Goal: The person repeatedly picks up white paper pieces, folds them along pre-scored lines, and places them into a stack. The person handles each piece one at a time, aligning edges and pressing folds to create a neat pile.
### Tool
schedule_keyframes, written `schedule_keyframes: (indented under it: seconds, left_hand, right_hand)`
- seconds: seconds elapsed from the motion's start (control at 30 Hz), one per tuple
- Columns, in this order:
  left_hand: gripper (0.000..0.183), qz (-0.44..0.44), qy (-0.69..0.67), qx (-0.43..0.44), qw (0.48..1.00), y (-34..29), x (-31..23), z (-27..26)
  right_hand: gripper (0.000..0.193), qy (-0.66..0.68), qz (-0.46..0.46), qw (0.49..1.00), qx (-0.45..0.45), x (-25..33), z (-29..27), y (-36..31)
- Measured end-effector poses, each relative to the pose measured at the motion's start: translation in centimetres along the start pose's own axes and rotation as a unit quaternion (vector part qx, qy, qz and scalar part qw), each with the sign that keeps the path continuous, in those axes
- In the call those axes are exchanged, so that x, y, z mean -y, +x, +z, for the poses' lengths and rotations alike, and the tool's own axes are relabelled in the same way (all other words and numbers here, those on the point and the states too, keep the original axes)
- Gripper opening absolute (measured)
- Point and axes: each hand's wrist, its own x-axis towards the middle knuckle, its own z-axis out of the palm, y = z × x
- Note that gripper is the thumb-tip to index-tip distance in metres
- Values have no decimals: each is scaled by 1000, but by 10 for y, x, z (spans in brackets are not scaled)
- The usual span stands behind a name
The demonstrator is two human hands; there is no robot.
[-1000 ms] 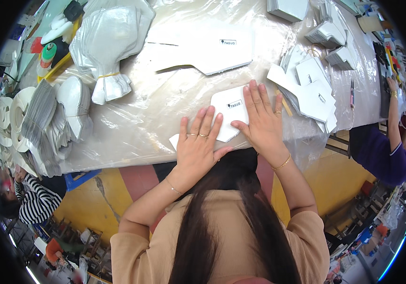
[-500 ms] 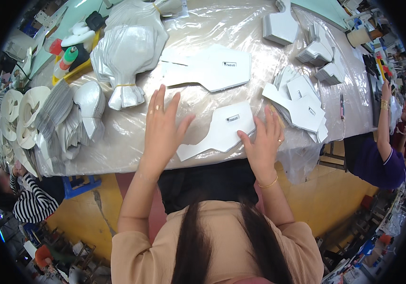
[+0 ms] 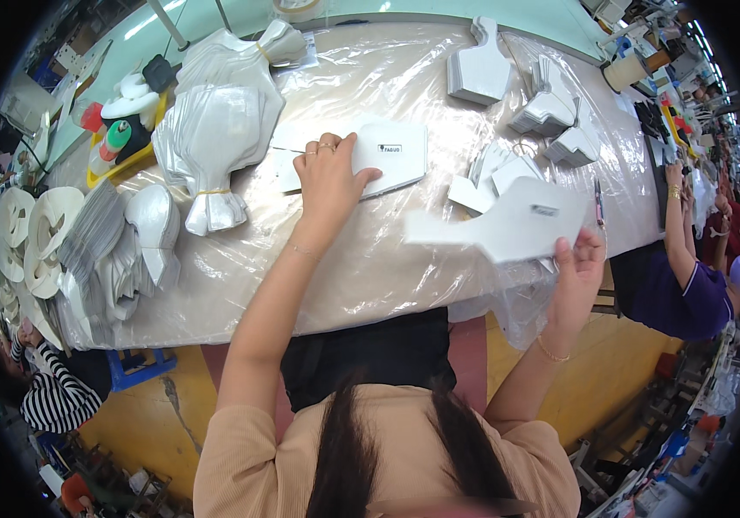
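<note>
Two hands: the right hand (image 3: 580, 269) pinches the raised white piece (image 3: 521, 217) by its edge, above the table (image 3: 361, 276); the left hand (image 3: 330, 183), fingers curled, covers part of the flat white piece (image 3: 403, 161), grip unclear. Light edge pressure should prevent creasing.

Yellow tray (image 3: 96, 178): upper left of worktop (image 3: 240, 293). Beige spool (image 3: 625, 74): upper right. Blue stool (image 3: 142, 371): lower left.

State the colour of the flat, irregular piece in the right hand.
White flat piece, clearest in the head view.
</note>
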Motion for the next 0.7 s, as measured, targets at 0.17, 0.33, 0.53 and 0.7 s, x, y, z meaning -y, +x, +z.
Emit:
schedule_keyframes:
  seconds: [0.17,0.33,0.53,0.7]
  left_hand:
    - [36,12,-177,-50,983,-9,-7,-14]
    - [25,-60,-387,33,919,-42,-17,-58]
    - [31,-115,-343,94,928,-92,-11,-96]
    - [29,-78,-290,99,949,-125,-22,-97]
  right_hand:
    - [59,-318,-141,935,-62,-10,-6,13]
    - [37,-128,-57,972,186,-17,50,-19]
    - [29,51,138,922,358,-22,102,-46]
    - [27,26,156,910,384,-17,116,-64]
